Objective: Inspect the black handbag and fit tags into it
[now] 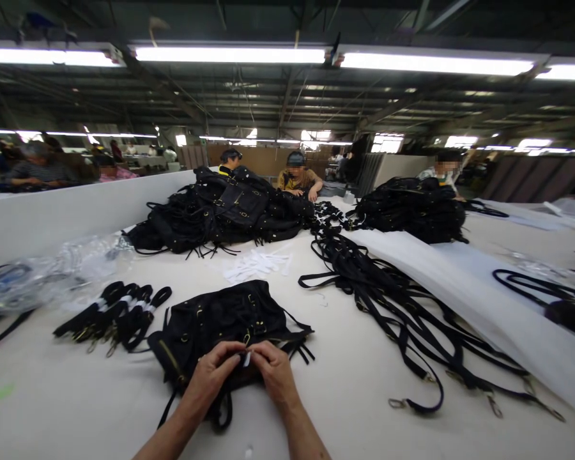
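Observation:
A black bag (220, 319) with brass buckles and zips lies on the cream table (354, 377) right in front of me. My left hand (214, 369) and my right hand (274, 372) meet at the bag's near edge. Both pinch a small white piece (247, 359) against the dark fabric there. My fingers hide the spot where the piece touches the bag. A black strap (223, 412) loops out from under my left wrist.
Rolled black straps with white bands (115, 314) lie to the left. Loose long straps with metal clips (402, 306) spread to the right beside white sheet material (483, 300). Piles of black bags (220, 207) and white paper tags (256, 263) sit farther back. Clear plastic bags (52, 271) lie at left. Several people work beyond.

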A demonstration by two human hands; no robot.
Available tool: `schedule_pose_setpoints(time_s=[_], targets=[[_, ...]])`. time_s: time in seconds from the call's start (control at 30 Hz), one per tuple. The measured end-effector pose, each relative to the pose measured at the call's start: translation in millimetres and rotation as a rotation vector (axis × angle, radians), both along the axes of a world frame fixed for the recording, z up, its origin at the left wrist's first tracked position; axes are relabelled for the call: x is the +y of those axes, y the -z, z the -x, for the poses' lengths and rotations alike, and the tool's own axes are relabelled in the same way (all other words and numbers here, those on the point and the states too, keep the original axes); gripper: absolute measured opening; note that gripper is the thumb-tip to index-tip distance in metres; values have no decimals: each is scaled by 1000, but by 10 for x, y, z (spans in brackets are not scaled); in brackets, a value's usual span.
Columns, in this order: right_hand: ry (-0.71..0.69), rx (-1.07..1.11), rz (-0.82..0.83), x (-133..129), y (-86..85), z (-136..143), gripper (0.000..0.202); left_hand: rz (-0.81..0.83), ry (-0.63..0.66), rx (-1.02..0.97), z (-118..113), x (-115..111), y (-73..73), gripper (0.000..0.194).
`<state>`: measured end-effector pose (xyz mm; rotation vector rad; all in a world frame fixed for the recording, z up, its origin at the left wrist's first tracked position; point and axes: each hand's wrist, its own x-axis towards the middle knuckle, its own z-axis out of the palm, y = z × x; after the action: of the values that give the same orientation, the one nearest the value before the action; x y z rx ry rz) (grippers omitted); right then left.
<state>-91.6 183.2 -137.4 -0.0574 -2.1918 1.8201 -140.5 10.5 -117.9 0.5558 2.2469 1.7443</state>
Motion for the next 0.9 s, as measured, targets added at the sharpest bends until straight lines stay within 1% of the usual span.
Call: schedule_pose_setpoints(time_s=[0.13, 0.3, 0.4, 0.47, 0.57, 0.63, 0.7, 0.8, 0.9], targets=[[3, 18, -17, 29, 26, 5, 15, 11, 35, 21, 26, -17, 54, 32], [35, 71, -76, 54, 102, 23, 15, 59, 153, 23, 147, -38, 194, 33], [33, 102, -110, 60, 138, 28, 14, 77, 153, 121, 203, -46, 198, 30], [29, 142, -136, 64, 157, 27, 15, 88, 113, 240, 221, -45, 147, 25], [32, 255, -227, 74, 198, 24, 21, 105, 48, 380, 209, -6, 13, 22], [59, 319, -299, 86, 230, 20, 24, 142, 51, 432, 158, 54, -94, 22], [112, 350, -329, 102, 249, 11, 26, 202, 71, 488, 72, 140, -198, 21], [190, 344, -268, 139, 245, -1, 27, 227, 56, 556, -79, 291, -342, 24], [213, 262, -123, 207, 253, 15, 30, 249, 102, 534, -166, 443, -475, 25]])
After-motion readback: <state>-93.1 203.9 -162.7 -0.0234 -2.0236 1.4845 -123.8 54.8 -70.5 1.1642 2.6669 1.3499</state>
